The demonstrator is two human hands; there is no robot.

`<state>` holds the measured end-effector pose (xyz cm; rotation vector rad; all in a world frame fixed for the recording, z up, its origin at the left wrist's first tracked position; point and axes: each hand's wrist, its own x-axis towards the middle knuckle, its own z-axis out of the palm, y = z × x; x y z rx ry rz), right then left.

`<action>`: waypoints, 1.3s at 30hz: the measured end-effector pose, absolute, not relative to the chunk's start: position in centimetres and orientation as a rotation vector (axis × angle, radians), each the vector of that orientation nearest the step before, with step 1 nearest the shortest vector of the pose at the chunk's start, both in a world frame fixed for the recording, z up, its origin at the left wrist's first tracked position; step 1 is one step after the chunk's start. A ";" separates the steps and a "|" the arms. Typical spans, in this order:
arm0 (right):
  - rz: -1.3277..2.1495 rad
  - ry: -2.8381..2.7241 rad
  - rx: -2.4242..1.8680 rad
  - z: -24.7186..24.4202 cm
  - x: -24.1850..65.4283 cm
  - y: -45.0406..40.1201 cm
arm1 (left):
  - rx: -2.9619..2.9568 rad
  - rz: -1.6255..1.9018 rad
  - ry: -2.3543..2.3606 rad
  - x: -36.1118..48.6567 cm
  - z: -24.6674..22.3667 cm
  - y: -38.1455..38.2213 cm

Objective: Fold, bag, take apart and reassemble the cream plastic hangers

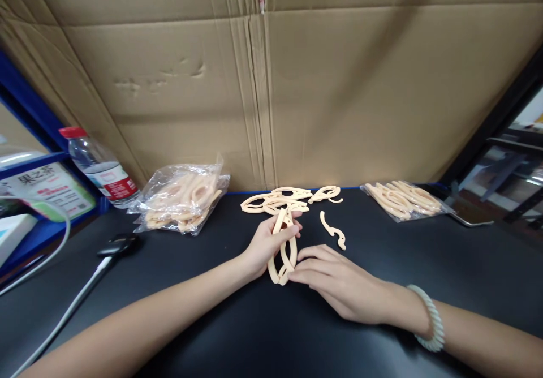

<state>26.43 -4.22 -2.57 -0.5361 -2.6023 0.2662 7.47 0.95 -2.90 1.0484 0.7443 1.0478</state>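
Observation:
My left hand [263, 242] is closed round the upper part of a beige slatted plastic piece [290, 253], its thumb across the front. The piece stands roughly upright, with curved arms side by side. At its lower right end, the fingertips of my right hand [339, 282] pinch the edge; a pale beaded bracelet is on that wrist. Behind my hands lie several beige curved pieces [275, 201] and a smaller looped one [326, 193]. A single beige hook [333, 231] rests on the black table to the right of them.
Clear bags of beige parts [180, 197] sit at the left back, another bag [405, 200] at the right back. A red-capped bottle [102, 168] leans by the blue shelf [42, 157]. A black device [117, 244] with a white cable lies left. Cardboard [360, 84] rises behind.

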 end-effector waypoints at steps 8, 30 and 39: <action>-0.261 -2.601 -0.578 -3.3 26.6 -3.8 | 1.132 1.050 0.805 7.5 -3.2 1.1; -0.619 -2.422 -0.833 -3.6 27.6 -2.2 | 1.566 0.993 0.834 7.8 -3.4 0.8; -0.932 -2.365 -0.711 -3.4 26.9 -2.9 | 1.535 0.995 0.820 8.0 -3.0 0.5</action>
